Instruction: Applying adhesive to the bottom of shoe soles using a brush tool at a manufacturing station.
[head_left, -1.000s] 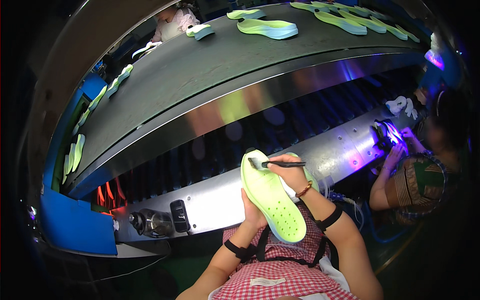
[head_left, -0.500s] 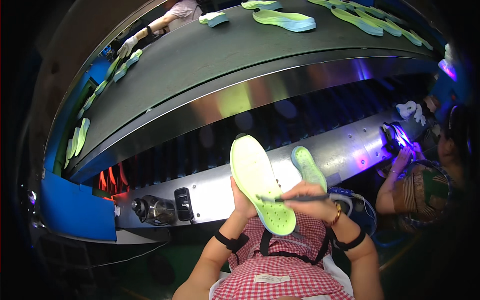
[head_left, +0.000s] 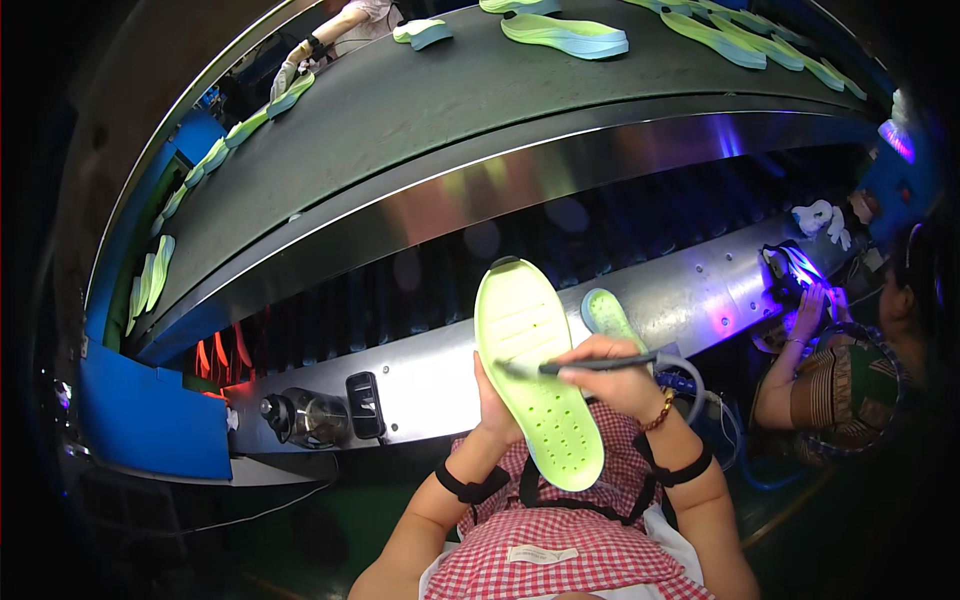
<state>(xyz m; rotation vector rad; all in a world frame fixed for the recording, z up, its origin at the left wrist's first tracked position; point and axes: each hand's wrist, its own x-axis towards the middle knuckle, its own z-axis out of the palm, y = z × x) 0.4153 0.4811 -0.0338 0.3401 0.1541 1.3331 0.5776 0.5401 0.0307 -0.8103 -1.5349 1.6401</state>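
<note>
A yellow-green shoe sole [head_left: 520, 315] is tilted up before me, its black-tipped end pointing away and its holed end toward my apron. My left hand [head_left: 493, 408] grips it along the left edge, the fingers mostly hidden beneath. Between the fingers of my right hand [head_left: 618, 385] is a slim black brush [head_left: 596, 365]; its blurred tip meets the middle of the sole, just above the holes. A grey hose runs near the brush's back end. Behind my right hand, a second sole [head_left: 606, 312] with a bluish rim rests on the metal ledge, partly covered.
Beyond the metal ledge [head_left: 430, 385] runs a dark conveyor belt [head_left: 400, 135] carrying several soles [head_left: 565, 36]. A bottle [head_left: 305, 418] and a black tray [head_left: 365, 405] stand left. One person's gloved hand [head_left: 287, 78] works at far left; another person's hands [head_left: 808, 310] are at right under violet light.
The sole has shifted slightly up and to the right. My right hand has carried the brush tip from the holed part up to the middle. The far person's gloved hand has moved right.
</note>
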